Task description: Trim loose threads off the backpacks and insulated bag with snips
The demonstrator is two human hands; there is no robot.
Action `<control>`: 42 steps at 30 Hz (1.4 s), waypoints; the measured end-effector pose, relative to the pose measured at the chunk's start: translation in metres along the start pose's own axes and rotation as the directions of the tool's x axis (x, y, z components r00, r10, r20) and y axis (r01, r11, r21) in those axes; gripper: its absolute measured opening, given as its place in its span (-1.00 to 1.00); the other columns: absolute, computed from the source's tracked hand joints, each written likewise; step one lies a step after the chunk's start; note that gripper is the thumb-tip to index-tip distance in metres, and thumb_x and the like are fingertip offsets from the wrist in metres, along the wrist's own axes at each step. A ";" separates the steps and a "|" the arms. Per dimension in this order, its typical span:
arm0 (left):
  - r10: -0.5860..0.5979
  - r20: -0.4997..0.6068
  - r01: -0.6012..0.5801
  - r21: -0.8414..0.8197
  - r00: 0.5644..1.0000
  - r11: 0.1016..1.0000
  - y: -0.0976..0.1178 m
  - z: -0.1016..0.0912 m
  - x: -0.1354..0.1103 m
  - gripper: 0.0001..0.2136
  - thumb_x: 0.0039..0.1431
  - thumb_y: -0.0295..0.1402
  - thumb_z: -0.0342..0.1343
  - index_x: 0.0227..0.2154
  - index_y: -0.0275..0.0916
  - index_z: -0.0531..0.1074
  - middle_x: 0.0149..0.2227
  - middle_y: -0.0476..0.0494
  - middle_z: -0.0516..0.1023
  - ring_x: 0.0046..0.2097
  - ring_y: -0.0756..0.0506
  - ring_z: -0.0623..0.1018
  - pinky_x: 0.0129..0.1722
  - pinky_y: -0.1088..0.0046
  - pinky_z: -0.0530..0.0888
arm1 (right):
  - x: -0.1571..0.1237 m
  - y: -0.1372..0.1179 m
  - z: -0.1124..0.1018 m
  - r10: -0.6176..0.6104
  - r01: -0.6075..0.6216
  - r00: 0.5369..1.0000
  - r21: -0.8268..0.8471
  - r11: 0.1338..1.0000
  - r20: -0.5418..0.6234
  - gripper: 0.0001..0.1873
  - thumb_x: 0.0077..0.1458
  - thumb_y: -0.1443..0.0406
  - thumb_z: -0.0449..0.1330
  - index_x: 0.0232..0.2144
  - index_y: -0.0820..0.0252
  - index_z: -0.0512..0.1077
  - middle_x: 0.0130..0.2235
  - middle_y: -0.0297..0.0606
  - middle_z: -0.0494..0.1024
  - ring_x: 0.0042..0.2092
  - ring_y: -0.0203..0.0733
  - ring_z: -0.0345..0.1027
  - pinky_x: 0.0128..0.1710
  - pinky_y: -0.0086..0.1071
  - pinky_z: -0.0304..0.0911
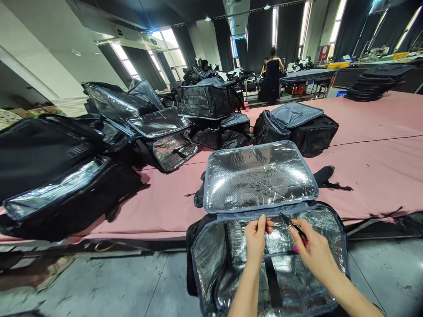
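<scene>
An insulated bag (pixel 228 281) with a shiny silver lining lies open in front of me, its padded lid (pixel 261 176) tipped back onto the table. My left hand (pixel 257 237) is over the bag's opening near the lid seam, thumb and fingers pinched together. What is between them, if anything, is too small to make out. In my right hand (pixel 312 248) are small black thread snips (pixel 287 219), their tips pointing up and left toward the seam. Something pink shows beneath that hand. A black strap (pixel 272 281) runs across the silver lining below my hands.
The long table has a pink cover (pixel 370 176). More black bags stand around, including an open one (pixel 175 149), a closed-looking one (pixel 297 127) and a large one (pixel 66 176) at left. Flat black pieces are stacked (pixel 376 81) at right. A person (pixel 273 77) stands farther back.
</scene>
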State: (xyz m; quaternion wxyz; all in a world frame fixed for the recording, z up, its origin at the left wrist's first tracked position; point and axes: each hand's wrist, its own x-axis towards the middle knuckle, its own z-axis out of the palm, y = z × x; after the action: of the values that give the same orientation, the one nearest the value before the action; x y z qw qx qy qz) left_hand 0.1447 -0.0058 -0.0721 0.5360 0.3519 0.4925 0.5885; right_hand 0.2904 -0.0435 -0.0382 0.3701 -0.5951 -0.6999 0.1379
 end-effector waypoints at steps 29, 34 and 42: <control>-0.001 -0.014 0.001 0.000 1.000 1.000 0.003 0.001 -0.001 -0.53 -0.02 0.04 0.10 -0.61 -0.36 0.45 -0.57 -0.16 0.49 -0.54 0.02 0.40 -0.48 0.51 0.35 | 0.007 -0.001 0.012 -0.204 0.204 0.979 -0.006 0.979 0.008 -0.73 0.25 0.18 -0.07 -0.17 0.20 0.33 -0.27 -0.23 0.53 -0.34 -0.28 0.44 -0.39 -0.46 0.30; -0.002 -0.003 0.002 -0.025 1.000 1.000 0.003 0.003 0.002 -0.54 -0.03 0.05 0.10 -0.57 -0.36 0.45 -0.55 -0.13 0.49 -0.55 0.03 0.39 -0.49 0.52 0.35 | 0.016 -0.005 0.002 -0.173 0.168 0.979 0.048 0.985 0.111 -0.75 0.24 0.17 -0.07 -0.25 0.17 0.32 -0.35 -0.31 0.51 -0.44 -0.31 0.40 -0.48 -0.48 0.24; 0.489 0.081 -0.453 0.527 0.869 0.719 0.031 -0.010 -0.004 -0.74 0.18 -0.21 0.00 -0.43 -0.26 0.49 -0.43 -0.16 0.52 -0.34 -0.07 0.47 -0.27 0.40 0.38 | 0.064 0.011 -0.023 -0.328 0.325 0.945 -0.096 0.941 -0.014 -0.66 0.23 0.19 -0.09 -0.08 0.22 0.33 -0.14 -0.13 0.48 -0.15 -0.13 0.39 -0.17 -0.27 0.30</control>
State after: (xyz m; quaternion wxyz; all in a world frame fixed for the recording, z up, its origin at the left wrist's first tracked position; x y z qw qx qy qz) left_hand 0.1274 -0.0096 -0.0441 0.2344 0.5801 0.5460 0.5572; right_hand 0.3125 0.0136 -0.0068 0.3705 -0.4893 -0.7888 0.0331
